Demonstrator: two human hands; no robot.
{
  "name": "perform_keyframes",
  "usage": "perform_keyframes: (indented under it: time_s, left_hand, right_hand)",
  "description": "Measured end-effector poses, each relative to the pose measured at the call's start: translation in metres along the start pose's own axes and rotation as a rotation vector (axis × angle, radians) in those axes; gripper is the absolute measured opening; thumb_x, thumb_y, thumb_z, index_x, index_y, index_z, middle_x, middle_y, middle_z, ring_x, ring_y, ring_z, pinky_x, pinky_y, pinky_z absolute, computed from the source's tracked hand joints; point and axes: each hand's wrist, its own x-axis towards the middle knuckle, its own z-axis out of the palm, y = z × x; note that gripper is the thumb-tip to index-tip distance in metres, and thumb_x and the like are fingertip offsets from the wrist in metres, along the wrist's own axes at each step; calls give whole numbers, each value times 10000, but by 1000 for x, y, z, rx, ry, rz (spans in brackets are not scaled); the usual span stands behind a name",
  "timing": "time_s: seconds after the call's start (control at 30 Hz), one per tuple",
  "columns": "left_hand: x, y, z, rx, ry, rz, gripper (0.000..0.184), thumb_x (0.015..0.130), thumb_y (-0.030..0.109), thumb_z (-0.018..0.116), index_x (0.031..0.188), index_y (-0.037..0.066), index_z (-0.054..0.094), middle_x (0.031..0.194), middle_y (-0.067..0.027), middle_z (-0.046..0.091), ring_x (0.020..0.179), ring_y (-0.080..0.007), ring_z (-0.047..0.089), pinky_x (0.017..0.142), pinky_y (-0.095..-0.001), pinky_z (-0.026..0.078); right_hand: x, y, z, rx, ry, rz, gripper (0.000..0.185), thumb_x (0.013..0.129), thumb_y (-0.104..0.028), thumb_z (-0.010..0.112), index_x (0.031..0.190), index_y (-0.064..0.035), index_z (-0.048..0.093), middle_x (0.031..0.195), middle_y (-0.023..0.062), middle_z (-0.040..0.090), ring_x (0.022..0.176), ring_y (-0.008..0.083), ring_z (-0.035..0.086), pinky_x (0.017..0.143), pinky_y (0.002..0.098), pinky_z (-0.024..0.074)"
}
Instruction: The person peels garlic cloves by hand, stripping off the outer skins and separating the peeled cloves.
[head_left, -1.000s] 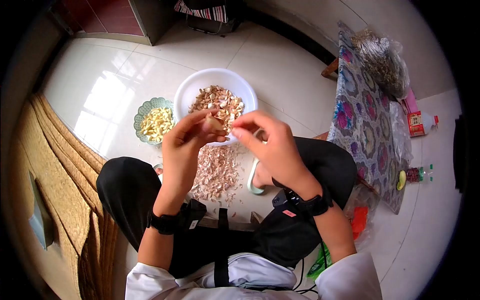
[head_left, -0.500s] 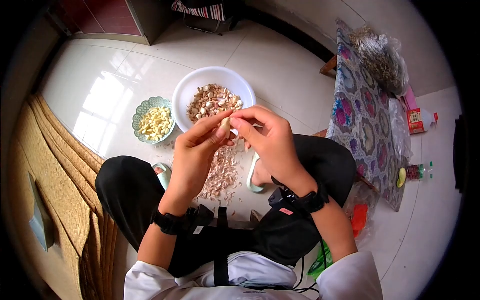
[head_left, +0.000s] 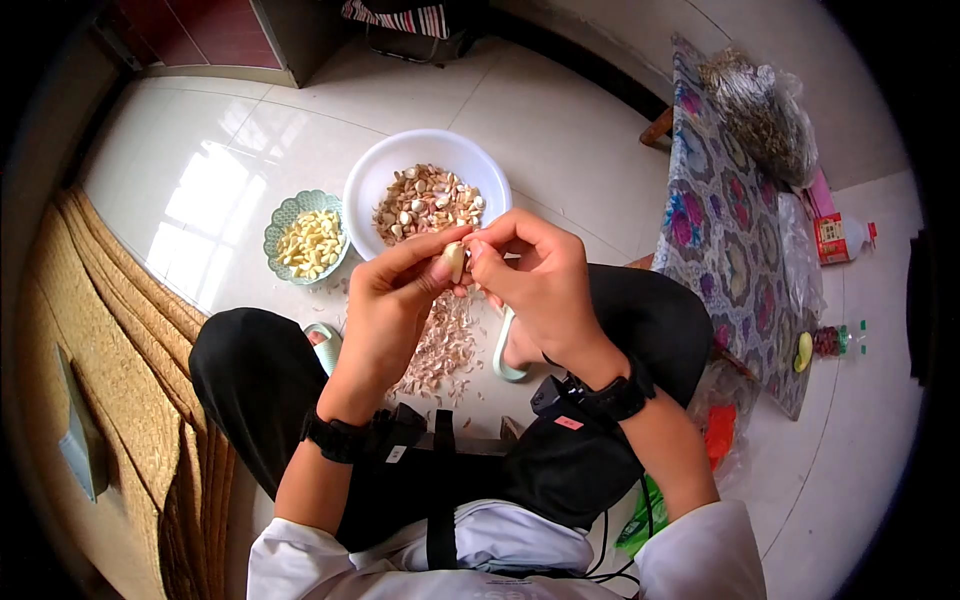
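Observation:
My left hand (head_left: 395, 290) pinches a pale garlic clove (head_left: 455, 262) between thumb and fingers. My right hand (head_left: 530, 270) is closed in a pinch right beside the clove's upper end; whatever its fingertips hold is too small to make out. Beyond the hands stands a white basin (head_left: 361, 184) of unpeeled garlic cloves (head_left: 420, 200). To its left, a green scalloped bowl (head_left: 272, 243) contains peeled cloves (head_left: 310, 245). Papery garlic skins (head_left: 440, 350) lie scattered on the floor below my hands, between my feet.
Woven straw mats (head_left: 110, 380) lean at the left. On the right is a low table with a patterned cloth (head_left: 715, 230), bearing a plastic bag of dried plants (head_left: 765, 120). Bottles, including one with a red label (head_left: 832, 240), lie past it. My knees flank the work area.
My right thumb has shifted slightly right, off the clove's tip, and its fingers have curled in more. The left hand still grips the clove, whose pale side shows more.

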Motion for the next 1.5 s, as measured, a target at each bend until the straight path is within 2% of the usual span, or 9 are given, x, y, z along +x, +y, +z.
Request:
perform_keyframes:
  time_s: [0.3, 0.47, 0.6, 0.8, 0.9, 1.03, 1.17, 1.3, 1.5]
  left_hand:
    - [5, -6, -4, -404, -51, 45, 249, 873, 66, 485, 1099, -37, 471, 966, -74, 518, 830, -145, 505, 783, -257, 424]
    - [6, -4, -1, -296, 47, 31, 268, 868, 83, 510, 1107, -31, 469, 964, -73, 525, 847, -132, 506, 780, -253, 424]
    - [6, -8, -7, -283, 95, 52, 311, 854, 93, 543, 1123, -35, 456, 954, -82, 537, 839, -136, 527, 738, -238, 441]
    - [8, -9, -14, -272, 310, 94, 271, 804, 66, 610, 1020, -21, 470, 877, -73, 532, 793, -160, 563, 705, -248, 468]
    - [10, -7, -24, -163, 356, 143, 214, 853, 113, 558, 1008, 2, 462, 926, -89, 526, 794, -123, 529, 730, -221, 455]
    - [5, 6, -16, 29, 355, 195, 252, 834, 74, 573, 1044, -10, 464, 956, -123, 585, 777, -125, 551, 715, -234, 455]
    - [0, 6, -4, 359, 239, 357, 269, 832, 13, 544, 1077, -20, 437, 1037, -159, 588, 770, -99, 552, 695, -224, 445]
    - [-1, -3, -3, 620, 245, 473, 279, 810, -65, 529, 1063, -34, 416, 1068, -173, 568, 726, -98, 559, 641, -214, 467]
    - [2, -6, -2, 531, 227, 494, 212, 690, -117, 632, 840, -62, 493, 954, -117, 561, 721, -118, 595, 614, -238, 513]
  right_hand:
    - [-5, 3, 4, 45, 13, -71, 54, 810, -3, 541, 845, 13, 504, 771, 34, 536, 632, 61, 509, 507, 179, 400]
    - [-1, 13, 2, -280, -11, -325, 59, 777, 41, 554, 804, 14, 509, 790, 32, 532, 677, 63, 522, 576, 180, 434]
    - [-2, 16, 12, -397, 51, -500, 123, 675, 38, 600, 730, -10, 501, 663, 56, 505, 511, 108, 501, 476, 221, 407]
    - [-3, 23, 15, -279, 105, -523, 152, 666, 59, 601, 749, -16, 497, 655, 43, 496, 503, 88, 474, 466, 211, 394]
    - [-2, 12, 5, -277, 30, -452, 131, 680, 48, 595, 743, -13, 497, 655, 35, 499, 518, 71, 469, 470, 207, 387]
    - [-4, -16, -3, -604, -466, -21, 26, 761, 7, 526, 785, 1, 519, 660, 32, 513, 623, 63, 504, 581, 207, 421]
    - [-5, 13, -4, -920, -611, -159, 126, 743, -112, 590, 778, -4, 537, 708, 143, 554, 649, 283, 570, 606, 344, 448]
    - [0, 5, -7, -1083, -307, -232, 117, 774, -109, 532, 754, 5, 542, 743, 174, 572, 690, 339, 579, 611, 417, 459]
    - [8, -2, -2, -502, 7, -334, 101, 776, -57, 602, 860, -1, 593, 771, 88, 593, 636, 156, 590, 545, 242, 468]
